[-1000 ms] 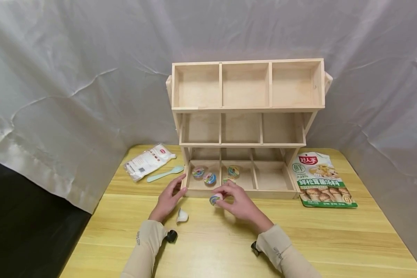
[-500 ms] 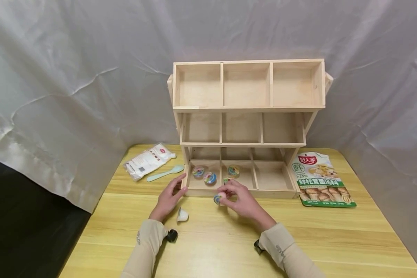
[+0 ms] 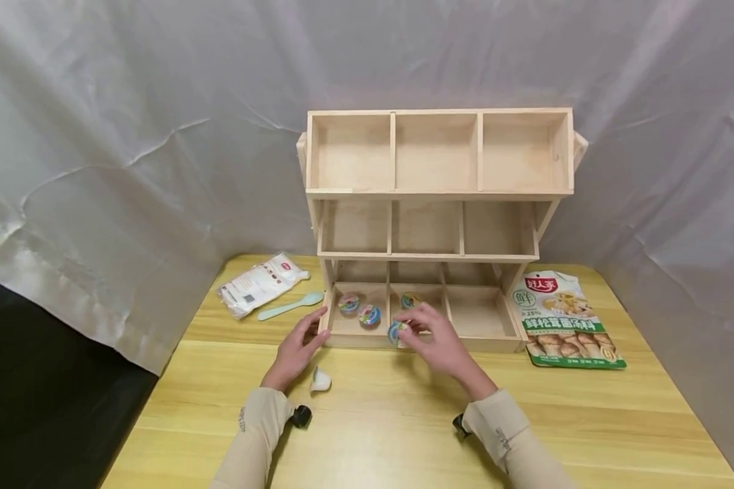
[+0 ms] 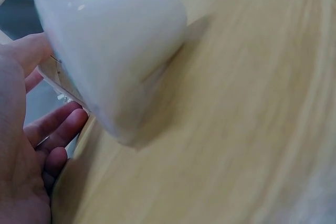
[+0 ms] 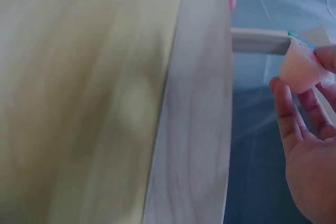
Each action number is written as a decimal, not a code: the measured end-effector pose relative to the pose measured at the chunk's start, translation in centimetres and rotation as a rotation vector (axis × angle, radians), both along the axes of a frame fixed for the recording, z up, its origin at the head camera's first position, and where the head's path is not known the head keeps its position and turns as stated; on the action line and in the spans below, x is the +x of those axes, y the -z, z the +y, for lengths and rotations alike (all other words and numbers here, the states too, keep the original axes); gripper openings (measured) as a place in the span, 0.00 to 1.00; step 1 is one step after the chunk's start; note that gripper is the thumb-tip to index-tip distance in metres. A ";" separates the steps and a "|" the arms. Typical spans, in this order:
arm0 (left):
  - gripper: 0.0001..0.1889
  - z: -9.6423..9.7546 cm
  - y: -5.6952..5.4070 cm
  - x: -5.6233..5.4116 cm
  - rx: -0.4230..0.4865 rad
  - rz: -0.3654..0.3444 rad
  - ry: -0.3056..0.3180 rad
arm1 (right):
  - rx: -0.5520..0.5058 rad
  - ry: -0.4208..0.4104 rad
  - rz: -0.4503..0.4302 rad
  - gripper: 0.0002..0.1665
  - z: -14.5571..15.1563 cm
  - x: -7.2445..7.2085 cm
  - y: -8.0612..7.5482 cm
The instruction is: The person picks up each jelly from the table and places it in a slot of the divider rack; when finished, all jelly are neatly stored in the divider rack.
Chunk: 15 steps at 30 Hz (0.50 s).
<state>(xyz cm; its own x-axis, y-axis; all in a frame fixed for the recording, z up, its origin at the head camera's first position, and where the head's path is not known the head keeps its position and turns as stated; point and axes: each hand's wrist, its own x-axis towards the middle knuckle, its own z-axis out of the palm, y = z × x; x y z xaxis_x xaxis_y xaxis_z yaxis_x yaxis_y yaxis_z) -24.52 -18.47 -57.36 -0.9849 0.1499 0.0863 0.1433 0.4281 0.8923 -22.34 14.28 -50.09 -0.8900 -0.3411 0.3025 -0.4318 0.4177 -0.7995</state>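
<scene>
My right hand (image 3: 443,343) pinches a small jelly cup (image 3: 395,332) with a blue patterned lid, just over the front edge of the wooden rack's (image 3: 355,339) bottom tier. In the right wrist view the held jelly cup (image 5: 300,66) looks pale pink, between thumb and fingers. My left hand (image 3: 295,353) rests its fingertips against the rack's lower left corner. Beside that wrist, a white jelly cup (image 3: 321,380) lies tipped on the table. Two jelly cups, a pink-lidded one (image 3: 348,303) and a blue-lidded one (image 3: 370,315), sit in the bottom left compartment. Another jelly cup (image 3: 411,300) is in the bottom middle compartment.
Left of the rack lie a white plastic packet (image 3: 263,284) and a pale green spoon (image 3: 290,306). A green-and-white food pouch (image 3: 570,322) lies to the right, close to the rack's side. Grey cloth (image 3: 159,136) hangs behind the table.
My right hand has moved right and slightly up with the jelly cup, from before the left compartment to the front of the middle one. My left hand stays in place.
</scene>
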 end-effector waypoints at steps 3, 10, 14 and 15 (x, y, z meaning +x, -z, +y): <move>0.30 0.4 -1.7 0.7 0.007 -0.009 0.003 | -0.015 0.040 0.024 0.16 1.0 -0.4 -0.4; 0.29 0.9 -3.5 1.5 0.026 -0.035 -0.005 | -0.050 0.114 0.006 0.18 2.3 -0.8 -0.6; 0.29 0.8 -3.5 1.5 0.007 -0.027 0.011 | -0.030 0.133 -0.001 0.17 2.9 -0.8 -0.6; 0.30 0.8 -3.5 1.6 0.002 -0.025 0.014 | -0.027 0.138 -0.001 0.17 3.1 -0.8 -0.5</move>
